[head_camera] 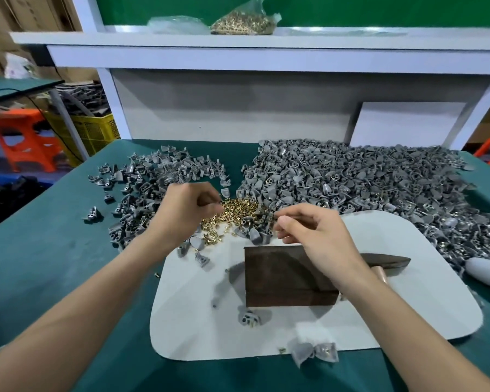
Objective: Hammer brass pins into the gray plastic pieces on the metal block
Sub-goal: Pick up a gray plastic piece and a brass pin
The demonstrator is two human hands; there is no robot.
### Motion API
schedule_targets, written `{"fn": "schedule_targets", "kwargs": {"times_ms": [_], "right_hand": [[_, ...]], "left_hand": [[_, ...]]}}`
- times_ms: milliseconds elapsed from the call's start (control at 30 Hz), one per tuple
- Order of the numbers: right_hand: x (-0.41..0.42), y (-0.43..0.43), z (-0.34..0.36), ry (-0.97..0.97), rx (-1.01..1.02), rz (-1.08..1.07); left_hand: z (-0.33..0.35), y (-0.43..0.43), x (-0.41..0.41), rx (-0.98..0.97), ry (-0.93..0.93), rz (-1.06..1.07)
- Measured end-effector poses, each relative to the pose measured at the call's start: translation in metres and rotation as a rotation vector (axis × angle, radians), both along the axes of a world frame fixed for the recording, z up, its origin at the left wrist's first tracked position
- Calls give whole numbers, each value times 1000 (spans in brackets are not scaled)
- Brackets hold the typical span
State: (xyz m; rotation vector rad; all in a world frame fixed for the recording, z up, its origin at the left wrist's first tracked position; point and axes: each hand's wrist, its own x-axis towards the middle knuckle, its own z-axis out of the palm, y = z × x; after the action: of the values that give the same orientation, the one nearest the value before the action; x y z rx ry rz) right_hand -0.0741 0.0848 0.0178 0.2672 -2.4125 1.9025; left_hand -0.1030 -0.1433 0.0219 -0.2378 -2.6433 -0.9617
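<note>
Fingers of left hand (181, 213) curl together in brass pins (239, 213); right hand (317, 236) pinches by gray plastic pieces (337, 176). Can't tell what either holds. Pickup step. Next: seat piece on metal block (280, 278) under right wrist, take hammer (388, 263).

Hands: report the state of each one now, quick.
Left hand: fingertips pinched at the brass pins; a held pin cannot be told.
Right hand: fingers curled beside the gray plastic pieces; grip cannot be told.
</note>
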Motion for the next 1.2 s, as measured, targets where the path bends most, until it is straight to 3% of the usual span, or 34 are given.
{"fn": "schedule_targets", "kwargs": {"times_ms": [100,200,300,433,500,533,600,667,733,900,1200], "right_hand": [[6,-7,7,-82,-253,97],[12,-3,10,12,-192,124],[19,3,9,56,-59,122],[23,6,3,-67,-183,39],[23,9,3,-161,-222,-12],[22,12,3,-197,-190,-31],[22,18,2,-225,2,-56],[23,22,0,-205,232,-73],[23,21,0,-157,364,-86],[22,14,-1,-46,619,-98],[22,29,0,-44,453,-121]], "left_hand": [[15,40,25,365,-85,-200],[14,65,39,683,-257,-230],[10,73,45,805,-356,-207],[3,75,44,820,-459,-228],[-2,66,40,682,-390,-195],[-5,55,36,508,-279,-141],[-12,25,23,93,-88,-15],[-22,-5,7,-140,-98,85],[-33,-24,-8,-221,-160,117],[-43,-19,-29,-303,-194,-53],[-43,-15,-38,-427,-153,-173]]}}
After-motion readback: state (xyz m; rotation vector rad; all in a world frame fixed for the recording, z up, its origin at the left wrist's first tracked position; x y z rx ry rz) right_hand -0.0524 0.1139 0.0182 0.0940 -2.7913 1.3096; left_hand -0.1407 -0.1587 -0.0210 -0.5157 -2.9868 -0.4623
